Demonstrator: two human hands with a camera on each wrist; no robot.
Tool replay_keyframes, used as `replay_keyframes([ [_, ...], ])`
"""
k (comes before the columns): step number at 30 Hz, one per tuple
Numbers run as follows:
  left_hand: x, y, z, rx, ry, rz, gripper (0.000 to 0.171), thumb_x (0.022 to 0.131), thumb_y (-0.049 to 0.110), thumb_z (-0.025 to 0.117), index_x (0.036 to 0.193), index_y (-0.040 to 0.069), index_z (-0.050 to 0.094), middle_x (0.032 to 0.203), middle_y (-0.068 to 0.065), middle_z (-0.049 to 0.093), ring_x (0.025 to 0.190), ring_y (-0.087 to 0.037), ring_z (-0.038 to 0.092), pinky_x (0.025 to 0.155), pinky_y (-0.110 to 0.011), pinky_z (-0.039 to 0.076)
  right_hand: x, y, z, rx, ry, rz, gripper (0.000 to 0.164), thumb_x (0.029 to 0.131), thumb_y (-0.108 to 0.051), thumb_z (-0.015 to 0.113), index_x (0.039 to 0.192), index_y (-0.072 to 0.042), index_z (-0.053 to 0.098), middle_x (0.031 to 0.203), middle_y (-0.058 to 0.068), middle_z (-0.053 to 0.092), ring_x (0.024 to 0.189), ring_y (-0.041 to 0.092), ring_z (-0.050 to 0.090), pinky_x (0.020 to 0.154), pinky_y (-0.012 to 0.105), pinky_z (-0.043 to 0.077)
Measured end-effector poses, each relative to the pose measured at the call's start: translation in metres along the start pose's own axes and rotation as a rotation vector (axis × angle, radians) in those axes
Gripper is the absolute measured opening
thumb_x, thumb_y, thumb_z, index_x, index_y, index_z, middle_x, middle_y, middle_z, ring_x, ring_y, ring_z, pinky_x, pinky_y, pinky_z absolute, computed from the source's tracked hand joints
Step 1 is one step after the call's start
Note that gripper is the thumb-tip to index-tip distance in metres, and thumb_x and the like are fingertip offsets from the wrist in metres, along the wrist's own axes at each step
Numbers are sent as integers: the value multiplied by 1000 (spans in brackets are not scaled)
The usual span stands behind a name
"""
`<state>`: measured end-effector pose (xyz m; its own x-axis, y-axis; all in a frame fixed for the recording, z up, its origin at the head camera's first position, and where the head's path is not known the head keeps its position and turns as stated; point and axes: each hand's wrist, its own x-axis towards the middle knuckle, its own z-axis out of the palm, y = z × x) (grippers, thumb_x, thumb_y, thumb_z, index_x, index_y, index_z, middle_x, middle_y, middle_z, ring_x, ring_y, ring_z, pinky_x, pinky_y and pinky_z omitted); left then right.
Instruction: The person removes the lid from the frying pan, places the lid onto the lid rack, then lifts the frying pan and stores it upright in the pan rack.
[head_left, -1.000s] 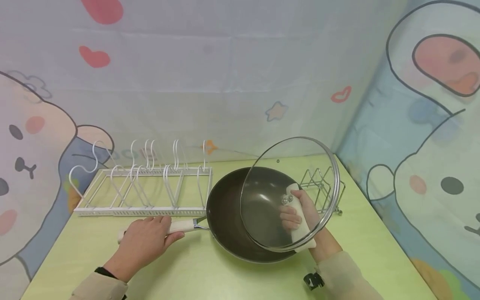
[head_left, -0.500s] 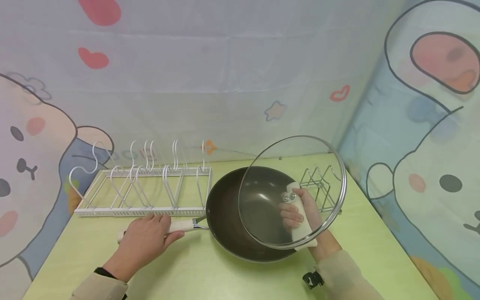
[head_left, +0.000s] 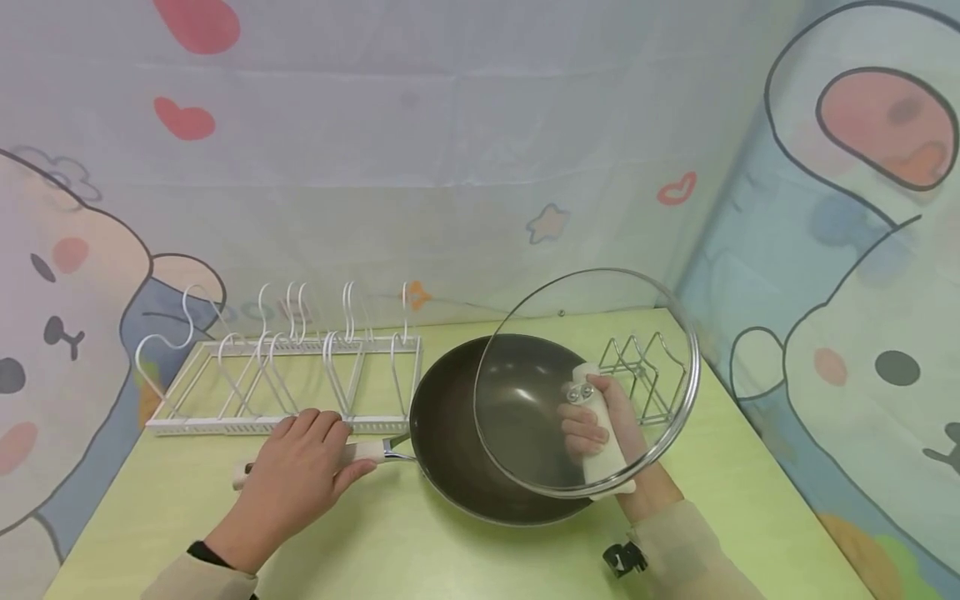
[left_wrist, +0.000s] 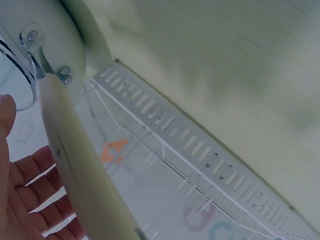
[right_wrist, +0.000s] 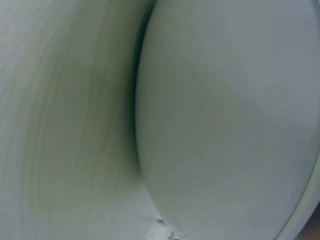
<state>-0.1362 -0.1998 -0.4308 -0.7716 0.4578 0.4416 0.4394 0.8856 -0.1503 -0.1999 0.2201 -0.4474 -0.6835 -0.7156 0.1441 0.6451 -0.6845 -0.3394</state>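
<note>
A dark wok (head_left: pixel 465 417) sits on the green table (head_left: pixel 390 542), its cream handle (head_left: pixel 369 451) pointing left. My left hand (head_left: pixel 296 475) lies over that handle, fingers stretched across it and thumb on the near side. In the left wrist view the handle (left_wrist: pixel 75 170) runs between my thumb and my straight, spread fingers (left_wrist: pixel 25 190). My right hand (head_left: pixel 596 425) grips the cream handle (head_left: pixel 603 467) of a glass lid (head_left: pixel 600 325). The lid is held tilted on edge above the wok's right side. The right wrist view shows only a pale blurred curved surface.
A long white divider rack (head_left: pixel 285 375) stands behind the wok handle, also seen as a slotted rail (left_wrist: pixel 190 145). A small wire rack (head_left: pixel 648 375) stands at the back right, behind the lid. Patterned cloth walls close in the back and right.
The lid has tipped slightly further up and to the right. My left hand has slid forward on the wok handle and its fingers have straightened.
</note>
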Motion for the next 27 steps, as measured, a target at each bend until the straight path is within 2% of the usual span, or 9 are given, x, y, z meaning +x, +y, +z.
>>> replay_keyframes([
  [7,7,15,-2,-87,84,64,59,100,64,59,109,7,67,114,-8,68,110,-31,64,96,-49,55,-1,-5,6,39,-55,-9,35,111,-39,31,103,-12,51,69,-10,21,51,4,24,46,18,33],
  [11,13,23,-3,-103,121,116,66,107,68,43,111,6,67,113,-6,69,110,-28,64,96,-46,56,-2,-13,10,56,-106,-1,36,110,-40,30,104,-12,52,69,-10,23,51,4,24,46,18,33],
  [14,16,29,-3,-111,135,140,69,109,69,35,111,7,67,112,-5,68,109,-27,64,95,-45,56,-3,-20,14,50,-114,0,38,110,-40,29,104,-11,52,68,-9,23,50,4,24,47,19,32],
  [18,19,36,-2,-116,144,161,67,109,68,36,111,9,68,112,-4,68,110,-26,64,97,-45,55,-7,-29,21,43,-93,5,34,109,-39,33,105,-11,51,68,-9,22,50,6,25,48,20,30],
  [24,21,41,-2,-113,145,174,60,104,65,51,114,8,68,113,-5,69,110,-26,64,97,-45,55,-13,-40,30,28,-82,5,30,108,-37,35,105,-10,49,69,-8,21,50,6,24,49,20,27],
  [27,22,43,-2,-111,152,181,64,107,66,44,113,8,68,113,-5,69,110,-26,65,95,-45,54,-15,-43,34,15,-92,6,33,108,-37,32,106,-10,49,69,-8,20,50,6,23,49,20,25],
])
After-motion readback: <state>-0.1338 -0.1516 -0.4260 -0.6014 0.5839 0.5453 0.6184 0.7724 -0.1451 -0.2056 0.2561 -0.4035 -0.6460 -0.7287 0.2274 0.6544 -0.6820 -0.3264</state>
